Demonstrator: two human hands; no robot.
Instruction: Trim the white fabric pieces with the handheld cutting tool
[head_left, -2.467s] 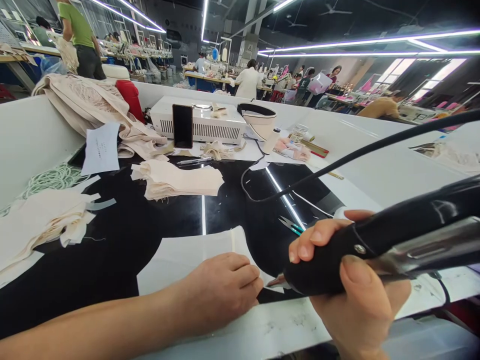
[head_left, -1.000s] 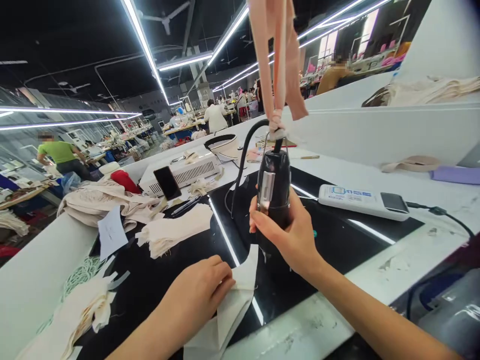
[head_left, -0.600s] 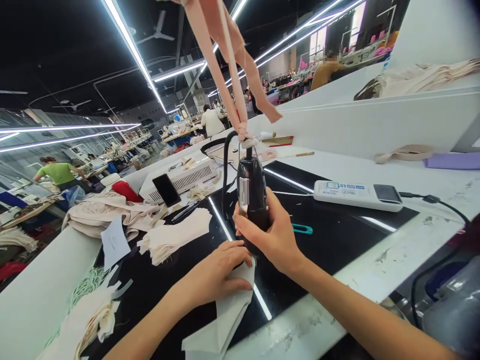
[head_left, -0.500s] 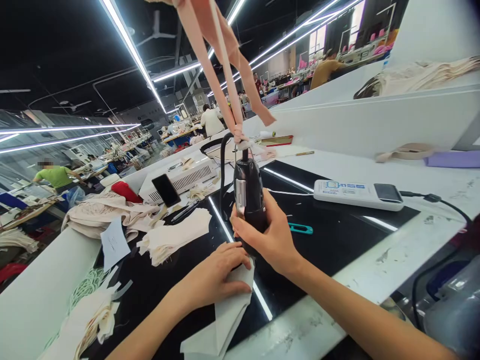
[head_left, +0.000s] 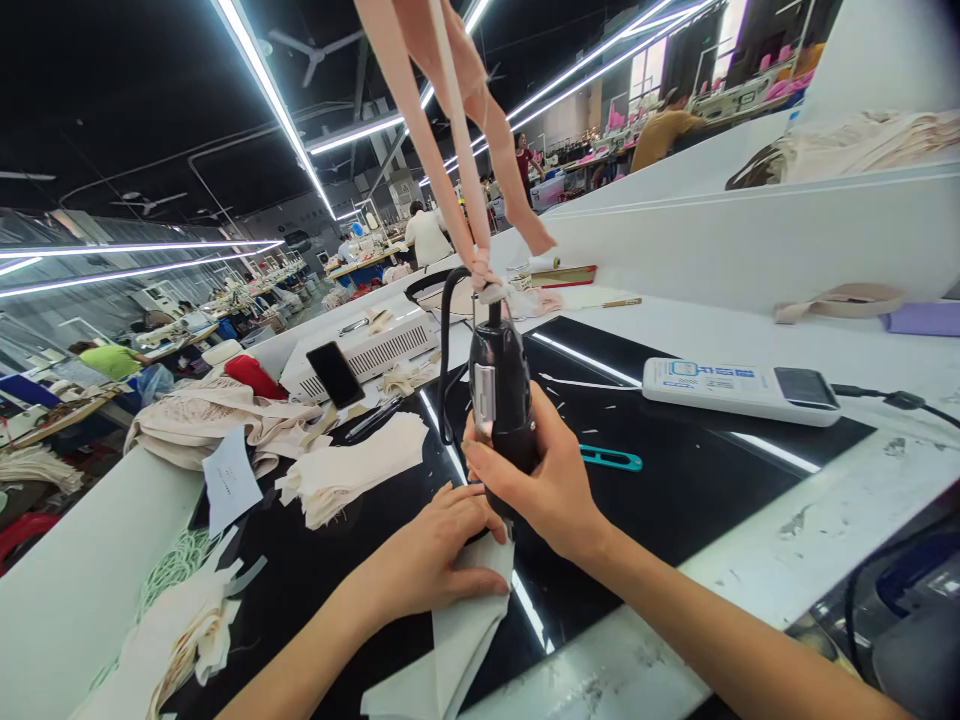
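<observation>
A glossy black work table (head_left: 697, 480) with white edges fills the lower frame. On it lie a pale cream fabric piece (head_left: 457, 640) at the bottom centre, a stack of cream fabric cuts (head_left: 352, 475) left of centre, teal thread snips (head_left: 611, 459) and a long white remote-like device (head_left: 739, 390) at the right.

snips: teal (head_left: 611, 459), on the black counter (head_left: 697, 470)
remote: white (head_left: 739, 388), beyond snips
phone: dark (head_left: 335, 374), leaning on white box (head_left: 375, 350)
fabric stack: cream (head_left: 352, 477)
</observation>
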